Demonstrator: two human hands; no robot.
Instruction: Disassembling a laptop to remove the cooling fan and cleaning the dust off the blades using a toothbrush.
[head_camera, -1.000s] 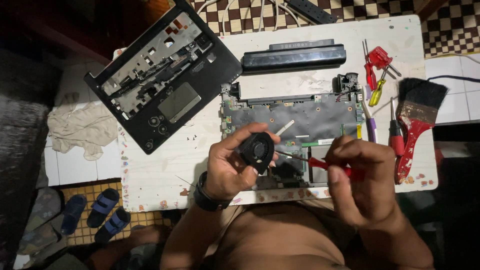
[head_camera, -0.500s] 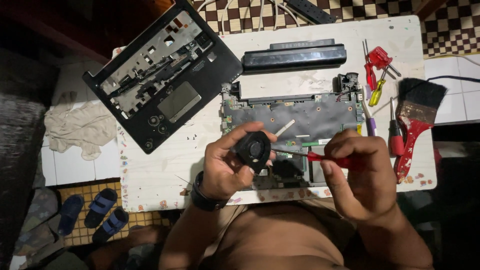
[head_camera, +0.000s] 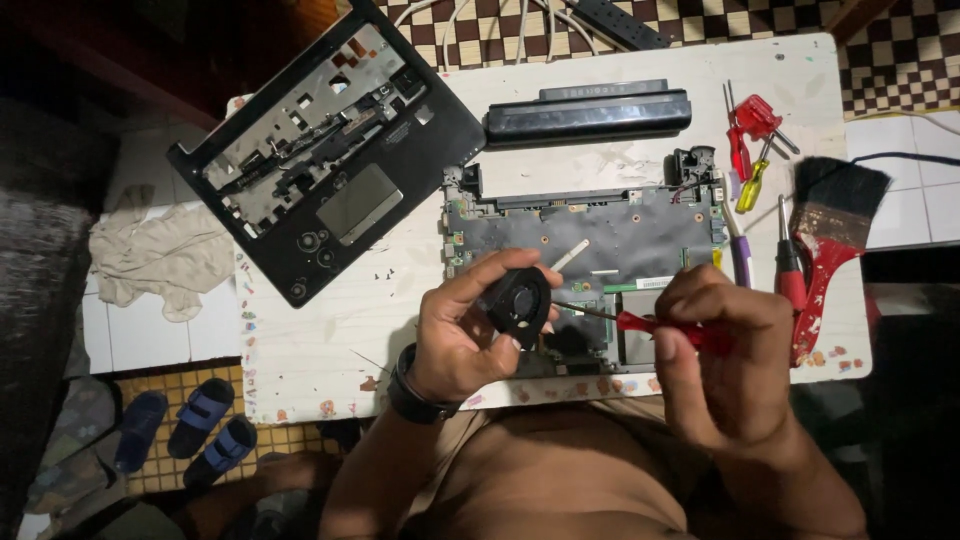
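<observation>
At the far left, a crumpled cloth (head_camera: 150, 255) is seen on the tiled floor, with a pair of blue sandals (head_camera: 185, 425) below it. On the white table (head_camera: 330, 320), a black laptop palmrest cover (head_camera: 325, 165) is laid at an angle, its underside up. To its right, a long black battery (head_camera: 588, 112) lies near the far edge, and the opened laptop base (head_camera: 590, 240) with its exposed board is set in front of the person.

The small black cooling fan (head_camera: 520, 300) is held above the near edge of the laptop base by the left hand (head_camera: 460, 335), whose fingers are curled around it, thumb over the top. A dark watch is worn on that wrist. The red-handled screwdriver (head_camera: 650, 325) is pinched in the closed fingers of the right hand (head_camera: 725, 350), and its tip is brought to the fan's right edge.

Compared with the earlier frames, the fan is held in much the same place, turned slightly more edge-on, and the screwdriver tip remains against it.

Further right, small red and yellow screwdrivers (head_camera: 750, 150) are laid together, and a red-handled paintbrush (head_camera: 825, 240) rests at the table's right edge.
</observation>
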